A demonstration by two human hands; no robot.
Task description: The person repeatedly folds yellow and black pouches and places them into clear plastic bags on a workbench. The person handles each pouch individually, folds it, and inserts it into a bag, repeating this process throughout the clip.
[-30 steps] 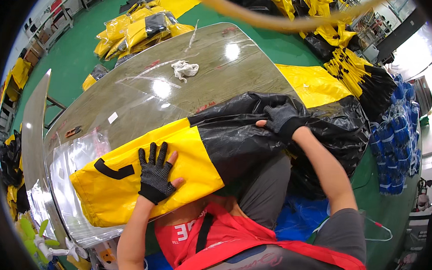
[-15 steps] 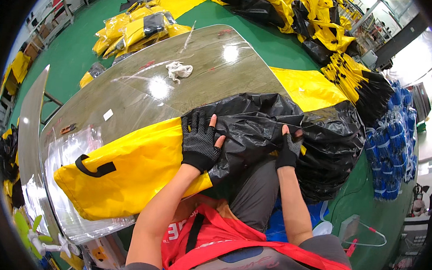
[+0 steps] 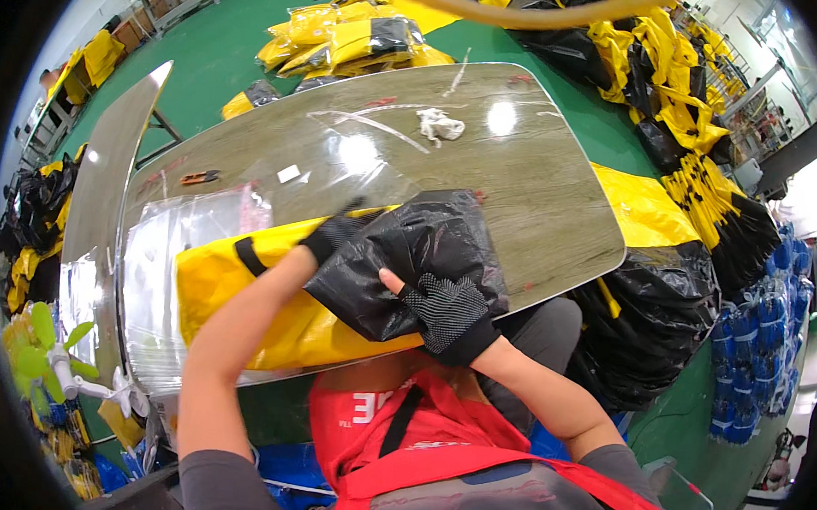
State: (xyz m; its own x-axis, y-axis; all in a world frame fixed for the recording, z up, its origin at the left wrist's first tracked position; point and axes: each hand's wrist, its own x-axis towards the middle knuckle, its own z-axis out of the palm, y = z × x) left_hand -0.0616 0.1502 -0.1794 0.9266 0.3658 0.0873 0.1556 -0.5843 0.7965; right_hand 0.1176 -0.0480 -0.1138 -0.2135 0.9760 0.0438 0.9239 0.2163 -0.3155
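Note:
A yellow and black bag [image 3: 280,327] of shiny coated fabric lies across the table's near side, a short black strap [image 3: 249,257] on its yellow part. Its black end [image 3: 447,225] is doubled over onto the yellow. My right hand [image 3: 452,314], in a dotted black glove with the thumb tip bare, lies on the folded black part, fingers stretched out and thumb apart. At the fold's left edge is my left hand [image 3: 338,233], gloved too. Motion smears its fingers and the black fabric partly covers them.
Clear plastic sleeves [image 3: 163,270] lie under the bag on the wood-look table [image 3: 559,203]. A cutter [image 3: 199,178], a white card [image 3: 289,173] and a crumpled white rag [image 3: 440,125] are farther back. More bags [image 3: 650,314] are stacked at right, beside bundled blue goods [image 3: 740,355].
The black end, spread out to the right before, is now folded left over the yellow part. My right hand has come left with it; my left hand has shifted left. The view has swung too.

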